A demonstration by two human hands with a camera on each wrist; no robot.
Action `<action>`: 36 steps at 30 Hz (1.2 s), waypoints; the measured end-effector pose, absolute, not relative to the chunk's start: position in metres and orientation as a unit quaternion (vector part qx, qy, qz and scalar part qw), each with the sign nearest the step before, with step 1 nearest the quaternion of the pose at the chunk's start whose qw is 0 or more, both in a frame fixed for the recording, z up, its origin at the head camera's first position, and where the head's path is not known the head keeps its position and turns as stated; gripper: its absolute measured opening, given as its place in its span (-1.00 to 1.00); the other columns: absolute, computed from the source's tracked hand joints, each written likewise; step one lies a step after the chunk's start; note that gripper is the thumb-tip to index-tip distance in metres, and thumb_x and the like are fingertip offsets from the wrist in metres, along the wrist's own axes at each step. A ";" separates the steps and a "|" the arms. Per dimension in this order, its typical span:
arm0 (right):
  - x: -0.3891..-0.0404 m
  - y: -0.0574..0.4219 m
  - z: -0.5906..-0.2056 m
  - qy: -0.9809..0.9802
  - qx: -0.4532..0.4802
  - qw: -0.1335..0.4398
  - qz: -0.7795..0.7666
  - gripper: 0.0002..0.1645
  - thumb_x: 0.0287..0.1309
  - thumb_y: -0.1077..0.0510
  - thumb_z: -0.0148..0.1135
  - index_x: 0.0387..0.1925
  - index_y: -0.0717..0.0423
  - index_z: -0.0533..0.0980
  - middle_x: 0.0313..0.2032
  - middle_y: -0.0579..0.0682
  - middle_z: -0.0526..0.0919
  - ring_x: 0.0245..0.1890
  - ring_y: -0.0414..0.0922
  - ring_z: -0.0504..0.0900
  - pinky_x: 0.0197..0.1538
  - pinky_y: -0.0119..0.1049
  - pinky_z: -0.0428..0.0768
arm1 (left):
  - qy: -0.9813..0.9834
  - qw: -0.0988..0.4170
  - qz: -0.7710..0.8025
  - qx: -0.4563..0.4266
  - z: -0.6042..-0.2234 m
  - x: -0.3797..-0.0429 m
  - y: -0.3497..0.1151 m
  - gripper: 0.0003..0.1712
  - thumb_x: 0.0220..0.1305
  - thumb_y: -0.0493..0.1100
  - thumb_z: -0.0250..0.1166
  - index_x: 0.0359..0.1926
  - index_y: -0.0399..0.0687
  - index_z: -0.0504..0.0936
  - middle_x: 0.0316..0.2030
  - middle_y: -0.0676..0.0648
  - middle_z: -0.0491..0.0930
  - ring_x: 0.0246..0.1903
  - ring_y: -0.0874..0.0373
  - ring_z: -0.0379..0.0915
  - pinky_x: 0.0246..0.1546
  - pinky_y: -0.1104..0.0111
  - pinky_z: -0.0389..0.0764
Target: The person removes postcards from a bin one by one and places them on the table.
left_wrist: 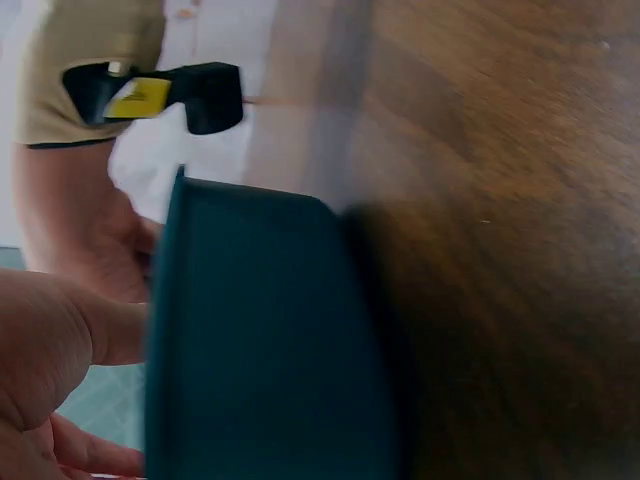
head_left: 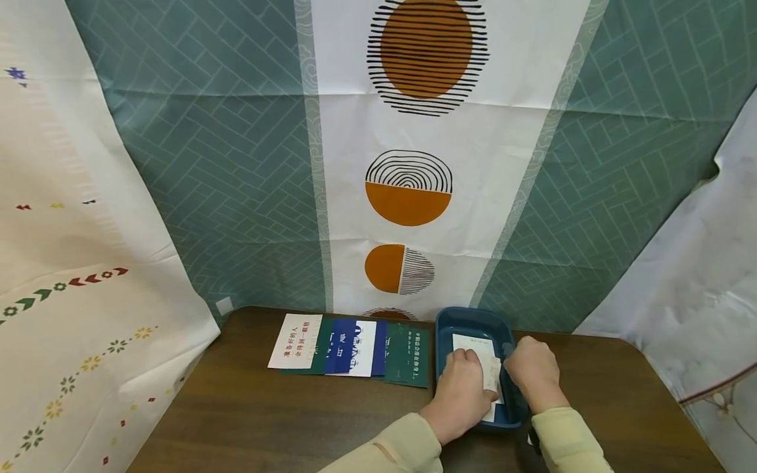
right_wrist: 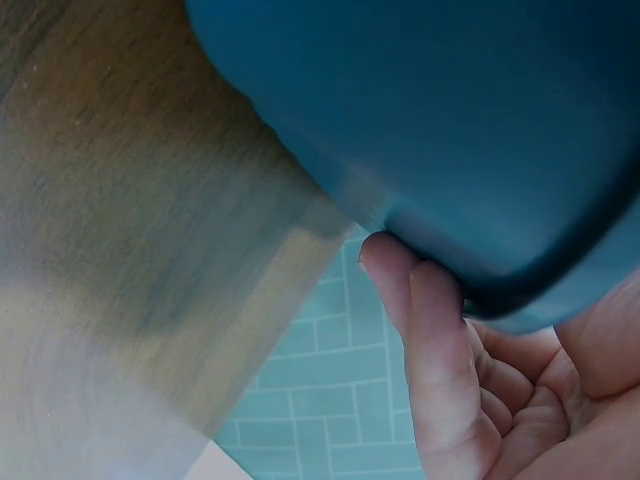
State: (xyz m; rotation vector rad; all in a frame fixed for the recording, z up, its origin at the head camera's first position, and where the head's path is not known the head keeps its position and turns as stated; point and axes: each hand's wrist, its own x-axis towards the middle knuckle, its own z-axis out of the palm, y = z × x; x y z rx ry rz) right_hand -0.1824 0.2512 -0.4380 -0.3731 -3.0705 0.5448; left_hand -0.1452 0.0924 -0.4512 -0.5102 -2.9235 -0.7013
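A blue plastic tray (head_left: 510,420) with raised walls stands at the table's right half. White printed cards (head_left: 473,343) lie inside it, partly overlapping and partly covered by fingers. My left hand (head_left: 460,394) reaches into the tray from its left side, with curled fingers and thumb holding a white card; its fingertips are hidden. On the tray's right wall, my right hand (head_left: 534,373) grips the rim. The right wrist view shows fingers (right_wrist: 437,360) bent against the tray's outer wall. In the left wrist view, the tray's wall (left_wrist: 265,330) hides the contents.
Left of the tray, a row of overlapping cards lies on the brown table (head_left: 284,420): a white card (head_left: 296,341), blue cards (head_left: 341,347) and green cards (head_left: 409,355). A patterned cloth (head_left: 248,164) hangs behind the table.
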 end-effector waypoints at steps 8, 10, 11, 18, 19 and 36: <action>-0.183 0.252 -0.436 -0.977 -0.120 0.005 0.174 -0.70 -0.07 0.18 0.19 -0.39 0.40 0.48 -0.52 0.19 0.49 -0.59 0.02 0.42 -0.60 -0.14 0.45 | -0.968 0.036 -0.192 -0.158 -0.471 -0.153 0.102 -0.28 -0.24 0.19 0.50 -0.14 -0.15 0.46 -0.35 -0.04 0.36 -0.30 0.17 0.30 -0.37 0.44 0.44; -0.183 0.253 -0.436 -0.977 -0.121 0.008 0.174 -0.70 -0.07 0.18 0.19 -0.39 0.40 0.48 -0.50 0.21 0.50 -0.58 0.03 0.43 -0.59 -0.12 0.45 | -0.973 0.038 -0.172 -0.147 -0.473 -0.154 0.104 -0.24 -0.26 0.22 0.50 -0.14 -0.17 0.46 -0.36 -0.05 0.37 -0.31 0.16 0.30 -0.39 0.43 0.43; -0.183 0.253 -0.435 -0.977 -0.121 0.009 0.175 -0.70 -0.08 0.18 0.19 -0.38 0.40 0.47 -0.49 0.21 0.50 -0.58 0.03 0.43 -0.59 -0.12 0.45 | -0.976 0.037 -0.161 -0.141 -0.473 -0.155 0.105 -0.21 -0.28 0.23 0.50 -0.12 -0.19 0.46 -0.36 -0.06 0.38 -0.31 0.15 0.29 -0.39 0.42 0.43; -0.184 0.252 -0.434 -0.978 -0.116 0.010 0.176 -0.70 -0.08 0.18 0.19 -0.38 0.39 0.48 -0.48 0.23 0.52 -0.57 0.03 0.44 -0.57 -0.11 0.47 | -0.991 0.022 -0.074 -0.112 -0.475 -0.156 0.110 -0.05 -0.39 0.30 0.48 -0.06 -0.29 0.47 -0.27 -0.15 0.45 -0.23 0.05 0.32 -0.34 0.40 0.44; -0.184 0.252 -0.434 -0.978 -0.115 0.011 0.175 -0.70 -0.08 0.18 0.19 -0.38 0.39 0.48 -0.47 0.23 0.52 -0.56 0.03 0.44 -0.56 -0.10 0.47 | -0.991 0.021 -0.064 -0.112 -0.475 -0.156 0.110 -0.07 -0.39 0.29 0.48 -0.07 -0.28 0.48 -0.27 -0.15 0.46 -0.22 0.04 0.33 -0.35 0.39 0.45; -0.184 0.253 -0.438 -0.979 -0.115 0.000 0.170 -0.70 -0.09 0.18 0.20 -0.39 0.39 0.48 -0.49 0.21 0.51 -0.57 0.03 0.44 -0.58 -0.11 0.45 | -0.995 0.017 -0.008 -0.101 -0.478 -0.156 0.114 -0.19 -0.44 0.17 0.51 -0.11 -0.18 0.54 -0.30 -0.13 0.44 -0.31 0.08 0.30 -0.46 0.39 0.44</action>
